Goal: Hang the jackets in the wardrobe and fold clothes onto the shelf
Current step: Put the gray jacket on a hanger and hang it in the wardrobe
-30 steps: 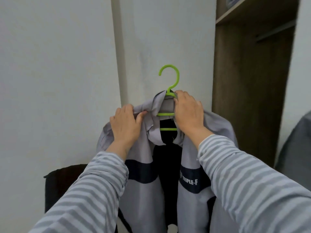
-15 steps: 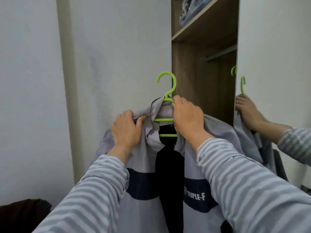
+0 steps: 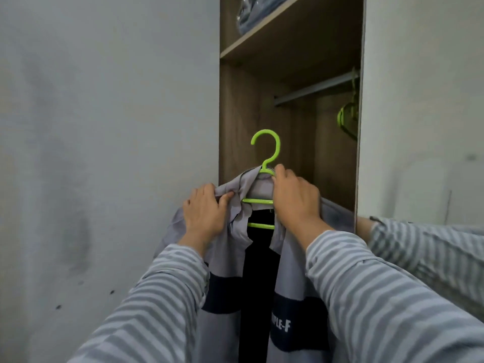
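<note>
A grey jacket [image 3: 222,260] with dark blue bands hangs on a lime green hanger [image 3: 265,155], held up in front of the open wardrobe [image 3: 243,121]. My left hand [image 3: 205,214] pinches the jacket's collar on the left side. My right hand [image 3: 296,199] grips the jacket's right shoulder over the hanger, just below the hook. The hook stands free above both hands, below the metal rail [image 3: 314,89].
More green hangers [image 3: 347,119] hang at the rail's right end. A shelf [image 3: 264,35] above the rail carries a bagged bundle of clothes [image 3: 251,14]. A mirrored door [image 3: 419,127] on the right reflects a striped sleeve. A pale wall fills the left.
The view has swung right and the wardrobe opening now sits straight ahead. The jacket on its hanger has come in front of the opening. Both hands keep the same hold.
</note>
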`<action>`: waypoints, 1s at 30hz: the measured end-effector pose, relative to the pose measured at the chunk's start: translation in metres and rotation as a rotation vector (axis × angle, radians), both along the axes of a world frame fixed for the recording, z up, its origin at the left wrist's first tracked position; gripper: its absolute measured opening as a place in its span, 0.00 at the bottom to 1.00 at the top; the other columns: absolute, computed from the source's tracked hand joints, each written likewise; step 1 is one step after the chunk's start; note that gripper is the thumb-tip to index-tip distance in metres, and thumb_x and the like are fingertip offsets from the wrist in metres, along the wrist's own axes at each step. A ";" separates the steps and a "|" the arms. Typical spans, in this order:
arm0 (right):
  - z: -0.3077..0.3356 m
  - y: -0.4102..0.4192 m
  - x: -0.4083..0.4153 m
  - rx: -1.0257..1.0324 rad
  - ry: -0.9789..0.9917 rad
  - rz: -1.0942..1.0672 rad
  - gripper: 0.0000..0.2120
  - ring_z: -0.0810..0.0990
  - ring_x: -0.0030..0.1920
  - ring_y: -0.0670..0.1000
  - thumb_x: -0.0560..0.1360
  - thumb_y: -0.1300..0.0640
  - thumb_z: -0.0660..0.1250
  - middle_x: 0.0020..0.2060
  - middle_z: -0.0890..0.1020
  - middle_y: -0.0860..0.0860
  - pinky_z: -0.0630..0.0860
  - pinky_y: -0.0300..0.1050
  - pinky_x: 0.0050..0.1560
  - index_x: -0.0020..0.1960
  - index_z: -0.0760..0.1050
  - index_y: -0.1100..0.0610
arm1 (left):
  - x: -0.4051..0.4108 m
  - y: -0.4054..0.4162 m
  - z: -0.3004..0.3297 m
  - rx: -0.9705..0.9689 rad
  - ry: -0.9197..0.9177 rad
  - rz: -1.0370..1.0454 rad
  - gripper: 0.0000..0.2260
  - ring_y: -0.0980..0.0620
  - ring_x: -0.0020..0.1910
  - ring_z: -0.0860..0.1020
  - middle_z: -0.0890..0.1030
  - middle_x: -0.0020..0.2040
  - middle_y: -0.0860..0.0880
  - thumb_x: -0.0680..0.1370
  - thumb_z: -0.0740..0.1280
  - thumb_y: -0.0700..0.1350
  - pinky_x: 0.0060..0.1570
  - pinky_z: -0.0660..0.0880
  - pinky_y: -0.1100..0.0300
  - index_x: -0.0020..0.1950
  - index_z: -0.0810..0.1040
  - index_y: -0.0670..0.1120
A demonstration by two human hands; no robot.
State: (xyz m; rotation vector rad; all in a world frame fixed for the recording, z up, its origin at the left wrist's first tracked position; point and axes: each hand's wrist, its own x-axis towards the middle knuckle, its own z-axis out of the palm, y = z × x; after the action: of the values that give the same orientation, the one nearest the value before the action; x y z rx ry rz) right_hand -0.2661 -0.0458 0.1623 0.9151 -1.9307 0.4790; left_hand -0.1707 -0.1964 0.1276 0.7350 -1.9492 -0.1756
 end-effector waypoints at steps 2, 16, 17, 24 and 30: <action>0.002 -0.006 -0.014 -0.017 -0.003 -0.080 0.07 0.80 0.50 0.58 0.82 0.57 0.52 0.52 0.77 0.54 0.65 0.48 0.37 0.58 0.65 0.55 | -0.028 -0.014 0.002 -0.022 -0.004 -0.082 0.14 0.40 0.57 0.72 0.76 0.53 0.42 0.80 0.58 0.57 0.52 0.66 0.49 0.46 0.66 0.47; 0.047 -0.038 -0.068 -0.145 -0.012 -0.495 0.05 0.81 0.50 0.56 0.81 0.55 0.54 0.51 0.79 0.51 0.66 0.45 0.37 0.54 0.68 0.52 | -0.171 -0.042 0.050 -0.227 0.055 -0.633 0.12 0.45 0.60 0.72 0.74 0.58 0.47 0.81 0.55 0.46 0.65 0.63 0.46 0.64 0.68 0.47; 0.049 -0.036 -0.071 -0.144 -0.007 -0.526 0.05 0.81 0.50 0.55 0.81 0.55 0.55 0.51 0.79 0.51 0.65 0.45 0.37 0.54 0.68 0.52 | -0.179 -0.037 0.053 -0.207 0.048 -0.637 0.11 0.45 0.60 0.71 0.74 0.58 0.47 0.82 0.55 0.45 0.67 0.62 0.45 0.62 0.68 0.47; 0.082 -0.044 -0.084 -0.062 0.123 -0.566 0.16 0.79 0.50 0.58 0.79 0.44 0.54 0.47 0.81 0.53 0.67 0.46 0.39 0.51 0.75 0.53 | -0.230 -0.034 0.068 0.022 0.141 -0.748 0.08 0.40 0.60 0.70 0.74 0.57 0.41 0.79 0.55 0.36 0.68 0.57 0.38 0.55 0.70 0.43; 0.162 -0.028 -0.085 0.009 0.349 -0.880 0.14 0.72 0.59 0.60 0.76 0.54 0.58 0.56 0.78 0.57 0.66 0.53 0.55 0.56 0.78 0.56 | -0.259 -0.033 0.093 0.042 0.219 -0.940 0.04 0.40 0.54 0.74 0.75 0.53 0.40 0.77 0.60 0.37 0.48 0.67 0.53 0.48 0.68 0.45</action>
State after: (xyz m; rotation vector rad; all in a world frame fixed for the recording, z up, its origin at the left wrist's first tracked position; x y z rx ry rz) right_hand -0.3509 -0.0735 0.3240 0.0762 -1.7904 -0.2001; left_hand -0.4293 -0.2293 0.2211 -0.2248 -1.9365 -0.8243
